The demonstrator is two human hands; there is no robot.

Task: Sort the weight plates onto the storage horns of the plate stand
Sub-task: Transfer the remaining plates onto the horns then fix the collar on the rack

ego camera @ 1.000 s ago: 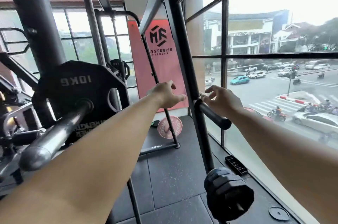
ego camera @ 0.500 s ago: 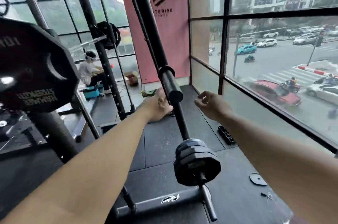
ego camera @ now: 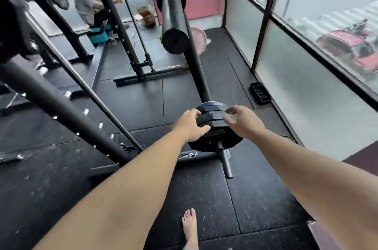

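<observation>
- A stack of small black many-sided weight plates (ego camera: 215, 137) is carried on the thin lower storage horn (ego camera: 227, 165) of the black steel plate stand (ego camera: 197, 74). The stack is seated close against the upright, and the outer end of the horn projects past it toward the camera.
- The left hand (ego camera: 191, 125) is closed on the left edge of the stack, with the fingers curled over the rim and the thumb laid against the front face.
- The right hand (ego camera: 242, 122) is closed on the upper right edge of the stack, with the fingers bent over the rim.
- A thick black upper storage horn (ego camera: 173, 22) is mounted higher on the same upright.
- A pink round plate (ego camera: 199, 40) rests on the black rubber floor mat (ego camera: 133, 106) behind the upright and is partly hidden by it.
- A black slotted tray (ego camera: 260, 92) is laid at the mat's right edge, just beside the glass window wall (ego camera: 306, 96).
- A bare foot (ego camera: 190, 227) is planted near the mat's bottom edge.
- A seated person (ego camera: 86, 6) is visible toward the far left corner.
</observation>
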